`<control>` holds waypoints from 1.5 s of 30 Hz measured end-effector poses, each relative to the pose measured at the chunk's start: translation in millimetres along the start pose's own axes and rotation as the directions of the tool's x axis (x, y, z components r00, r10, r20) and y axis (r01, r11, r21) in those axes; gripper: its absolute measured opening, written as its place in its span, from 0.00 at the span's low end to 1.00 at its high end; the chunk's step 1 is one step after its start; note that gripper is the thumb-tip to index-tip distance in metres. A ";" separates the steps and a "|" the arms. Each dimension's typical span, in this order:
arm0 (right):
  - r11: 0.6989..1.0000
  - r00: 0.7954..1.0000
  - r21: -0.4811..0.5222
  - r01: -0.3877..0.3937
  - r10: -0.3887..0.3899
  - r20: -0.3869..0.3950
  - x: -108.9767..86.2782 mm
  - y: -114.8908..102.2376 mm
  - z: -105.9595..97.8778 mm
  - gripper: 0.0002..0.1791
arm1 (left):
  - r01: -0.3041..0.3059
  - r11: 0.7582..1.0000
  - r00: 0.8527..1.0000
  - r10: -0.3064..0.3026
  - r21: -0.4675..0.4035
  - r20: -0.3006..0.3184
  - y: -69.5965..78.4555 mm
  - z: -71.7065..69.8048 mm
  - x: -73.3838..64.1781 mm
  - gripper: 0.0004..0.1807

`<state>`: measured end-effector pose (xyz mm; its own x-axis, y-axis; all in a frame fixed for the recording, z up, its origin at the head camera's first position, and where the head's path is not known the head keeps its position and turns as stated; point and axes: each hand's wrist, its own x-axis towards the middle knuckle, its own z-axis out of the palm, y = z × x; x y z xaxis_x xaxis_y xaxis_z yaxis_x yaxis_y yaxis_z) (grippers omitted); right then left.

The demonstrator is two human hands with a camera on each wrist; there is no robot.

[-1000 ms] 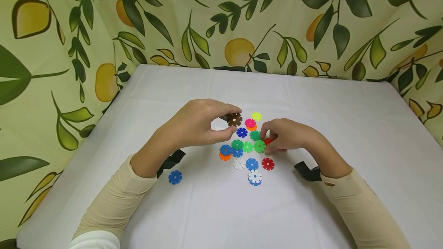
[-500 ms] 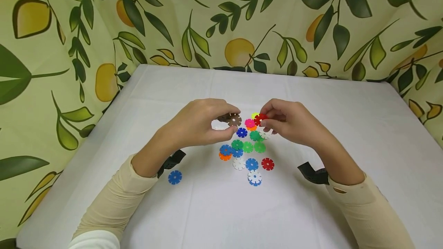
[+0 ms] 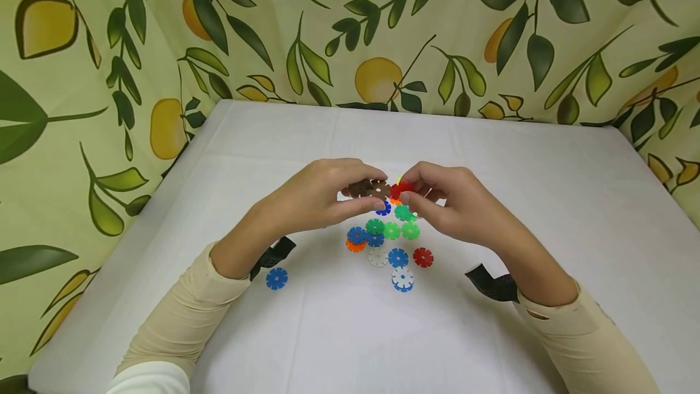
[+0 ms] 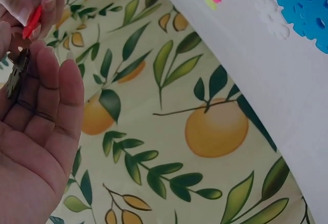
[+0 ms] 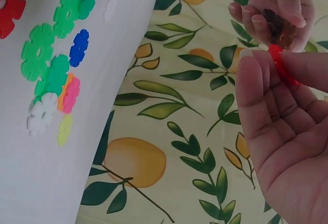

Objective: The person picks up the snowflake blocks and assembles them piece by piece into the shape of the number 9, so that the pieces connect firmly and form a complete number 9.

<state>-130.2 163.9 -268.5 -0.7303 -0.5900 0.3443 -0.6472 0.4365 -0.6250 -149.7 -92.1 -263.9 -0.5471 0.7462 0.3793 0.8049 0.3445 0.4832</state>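
Between its thumb and fingers, my left hand (image 3: 319, 196) holds several brown notched plastic discs (image 3: 378, 190) fitted together, raised over the table. My right hand (image 3: 456, 205) pinches a red notched disc (image 3: 398, 190) between thumb and fingers. The red disc's edge meets the outermost brown disc (image 5: 288, 35); whether their slots are engaged I cannot tell. In the left wrist view, the red disc (image 4: 33, 23) stands nearly edge-on above the brown discs (image 4: 18, 70). Fingers hide part of both pieces.
Loose notched discs lie below the hands: green (image 3: 410, 231), blue (image 3: 398, 258), white (image 3: 403, 278), orange (image 3: 356, 246) and another red disc (image 3: 423, 257). A single blue disc (image 3: 276, 278) is near the left wrist. Behind the white table (image 3: 492, 157) hangs a fruit-patterned cloth (image 3: 328, 29).
My right hand has picked the red disc up from the pile and brought it leftward against the brown discs. My left hand has shifted slightly right with the brown discs.
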 end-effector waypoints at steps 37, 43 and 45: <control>0.999 0.994 0.017 0.027 -0.025 -0.109 2.5 -7.9 28.4 0.07 | 0.060 0.979 0.998 -0.065 -0.194 -0.018 -5.0 2.0 -2.5 0.18; 1.000 0.999 -0.011 0.015 -0.016 -0.044 3.8 -5.8 24.7 0.12 | 0.161 0.981 0.984 -0.151 -0.108 0.094 -4.1 -7.0 -4.0 0.18; 0.999 1.000 -0.042 0.000 -0.001 -0.018 3.5 -4.5 21.9 0.15 | 0.178 0.979 0.979 -0.166 -0.095 0.116 -5.0 -8.1 -3.9 0.18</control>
<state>-125.1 145.0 -279.7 -0.7333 -0.5784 0.3573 -0.6561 0.4643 -0.5950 -153.4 -101.4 -261.3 -0.6431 0.7392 0.1999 0.6692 0.4157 0.6159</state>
